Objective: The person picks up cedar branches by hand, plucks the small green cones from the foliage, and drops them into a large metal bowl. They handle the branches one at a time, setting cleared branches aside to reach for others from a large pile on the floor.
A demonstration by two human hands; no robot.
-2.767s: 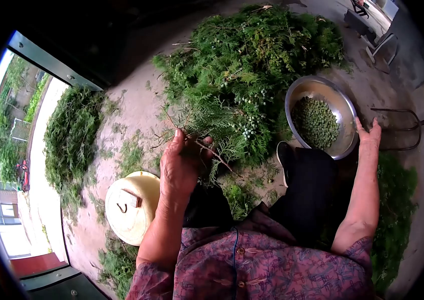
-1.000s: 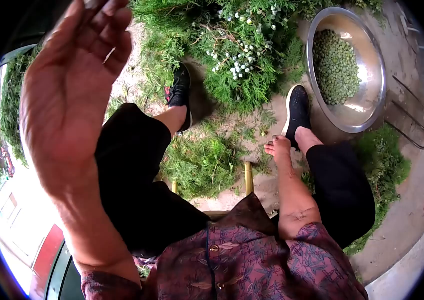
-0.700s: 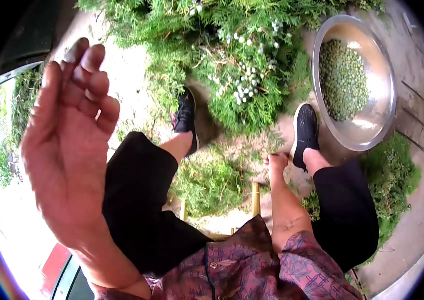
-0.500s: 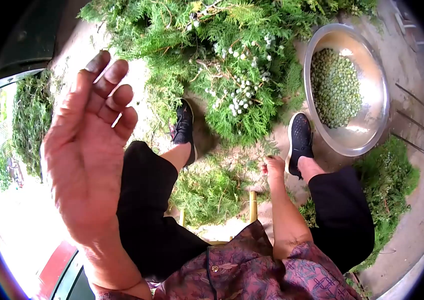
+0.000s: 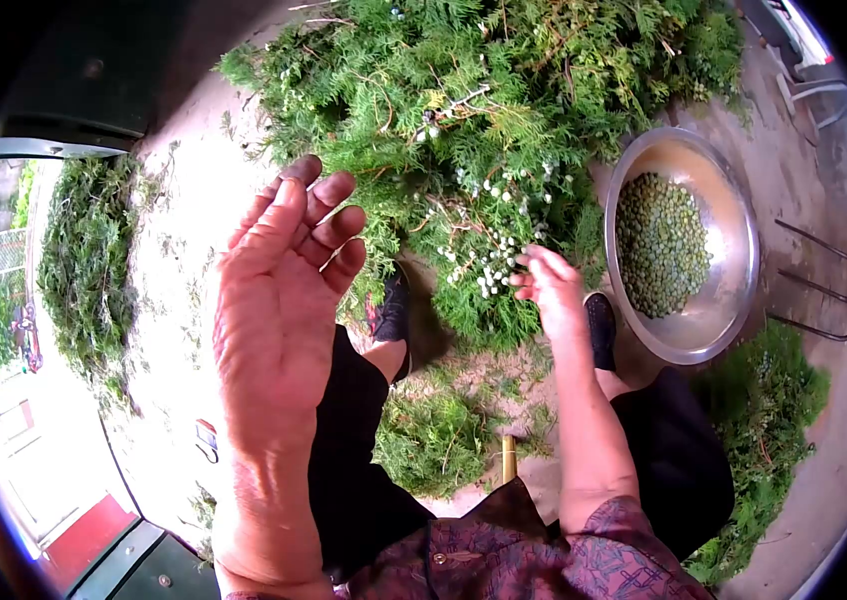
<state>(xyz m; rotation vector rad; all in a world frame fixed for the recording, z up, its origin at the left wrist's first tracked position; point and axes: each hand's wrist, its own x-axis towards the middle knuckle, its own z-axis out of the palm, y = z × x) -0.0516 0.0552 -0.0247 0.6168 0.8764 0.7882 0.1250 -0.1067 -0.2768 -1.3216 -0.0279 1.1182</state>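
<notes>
Left of the metal bowl [image 5: 716,325], the pile of green branches [image 5: 504,110] covers most of the ground, running from the bowl's upper rim far out to its left.

Further left of the bowl, your left hand [image 5: 279,300] is raised close to the camera. The palm shows, the fingers are loosely spread and slightly curled, and it holds nothing and touches no branch.

Bowl: round and shiny, on bare ground at the pile's edge, with a layer of small green berries [image 5: 659,245] in its bottom.

Just left of the bowl, your right hand [image 5: 556,300] reaches into the near edge of the pile. Its fingers [image 5: 536,262] are drawn narrow, tips close together, at a cluster of pale berries [image 5: 489,268]. The cluster sits on a sprig directly at the fingertips, on the side away from the bowl. Whether a berry is pinched between the tips: cannot tell, the contact is too small to resolve.

Beside the bowl's lower left rim, a black shoe [image 5: 602,328] shows next to that wrist.
</notes>
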